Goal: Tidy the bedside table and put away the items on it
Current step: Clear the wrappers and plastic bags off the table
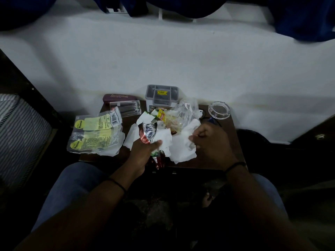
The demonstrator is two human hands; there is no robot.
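A small dark wooden bedside table (230, 142) stands against a white wall, littered with wrappers and crumpled white paper (183, 151). My left hand (143, 151) grips a bunch of wrappers (147, 132), red and silver, with white paper, above the table's front edge. My right hand (210, 140) has its fingers curled into the white paper at the table's middle right. A clear plastic bag (178, 115) with yellow packets lies behind the paper. Two empty clear bags with yellow labels (94, 134) hang over the table's left side.
At the back stand a grey compartment box (162, 96), a maroon case (117, 98), a clear packet of dark sticks (126, 107) and a round glass dish (219, 109). A striped mattress (20, 134) lies to the left. My knees are under the table's front.
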